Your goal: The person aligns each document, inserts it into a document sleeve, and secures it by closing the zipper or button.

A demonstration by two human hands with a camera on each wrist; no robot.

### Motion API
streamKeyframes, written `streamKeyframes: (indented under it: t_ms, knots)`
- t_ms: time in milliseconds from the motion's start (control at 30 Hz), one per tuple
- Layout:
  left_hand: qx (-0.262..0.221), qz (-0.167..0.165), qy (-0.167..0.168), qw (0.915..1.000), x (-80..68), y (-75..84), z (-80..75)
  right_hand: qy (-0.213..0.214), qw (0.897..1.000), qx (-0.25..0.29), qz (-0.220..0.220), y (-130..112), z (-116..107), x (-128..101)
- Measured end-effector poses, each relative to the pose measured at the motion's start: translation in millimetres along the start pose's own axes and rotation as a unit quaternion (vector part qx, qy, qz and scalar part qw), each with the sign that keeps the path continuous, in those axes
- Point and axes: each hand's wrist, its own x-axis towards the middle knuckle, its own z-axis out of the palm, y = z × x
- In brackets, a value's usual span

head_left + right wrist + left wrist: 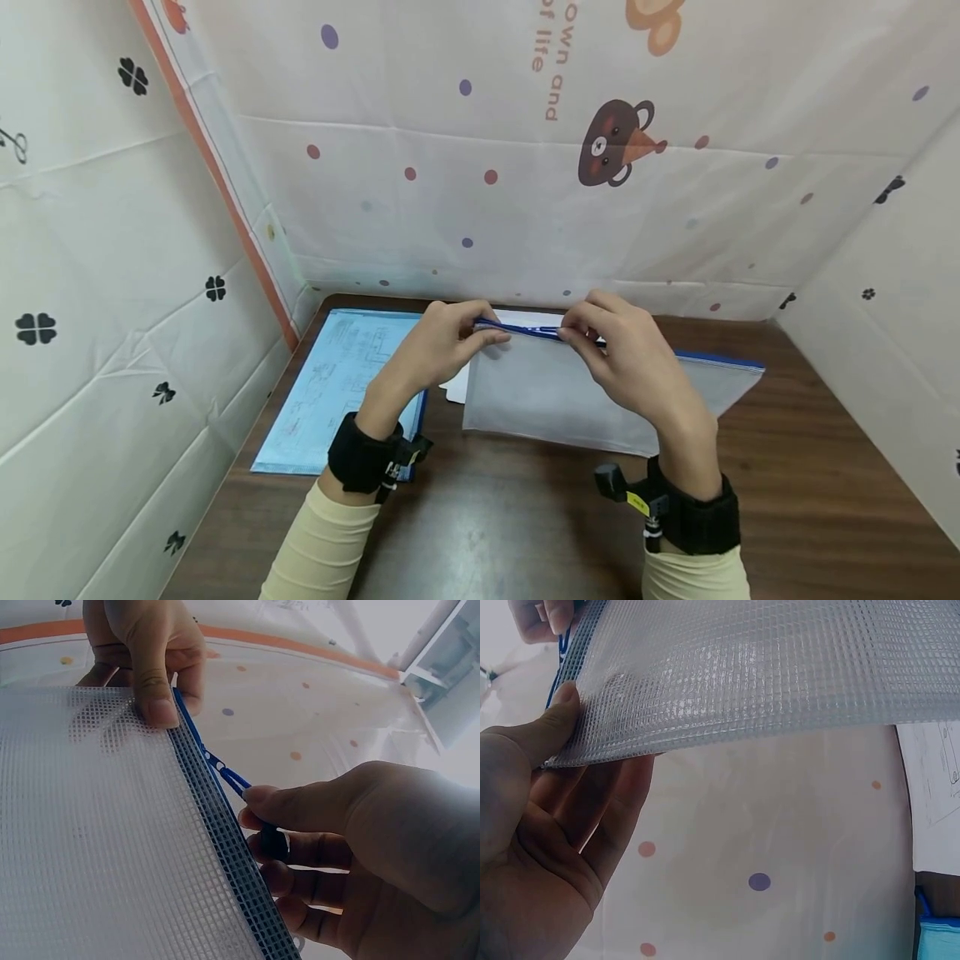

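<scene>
A translucent mesh zipper pouch [555, 400] with a blue zipper edge is held up above the table. At its left top corner my left hand [438, 342] pinches the mesh, thumb on the near face and fingers behind, as the left wrist view shows. My right hand [633, 358] pinches the blue zipper pull [235, 781] between thumb and index finger. The slider [212, 759] sits on the zipper a short way from the left thumb. In the right wrist view, the other right fingers curl beside the pouch's blue edge.
On the table's left lies a light blue zipper pouch [337, 383] with line drawings showing. White paper [456, 387] lies partly behind the mesh pouch. Patterned white cloth [465, 208] walls the brown table [480, 517] at the back and sides.
</scene>
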Motion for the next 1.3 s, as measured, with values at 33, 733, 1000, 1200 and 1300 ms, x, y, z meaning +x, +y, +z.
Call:
streamKeyframes:
  t_ms: [33, 733, 1000, 1200, 1300]
  knots:
    - [-0.003, -0.001, -0.001, 1.0, -0.4, -0.5, -0.3, 0.001, 1.0, 0.0, -0.001, 0, 0, 0]
    - [0.007, -0.011, 0.011, 0.9999, -4.2, -2.8, -8.0, 0.025, 1.0, -0.011, -0.014, 7, -4, -5]
    - [0.003, -0.012, 0.009, 0.9999, -3.9, -2.6, -8.1, 0.017, 1.0, -0.012, -0.004, 8, -8, -6]
    - [0.001, -0.01, 0.01, 0.9999, -2.8, -1.5, -8.1, 0.018, 1.0, -0.012, -0.002, 9, -10, -7]
    - [0.003, -0.01, 0.012, 0.9999, -3.3, -2.3, -9.3, 0.021, 1.0, -0.014, -0.002, 9, -10, -7]
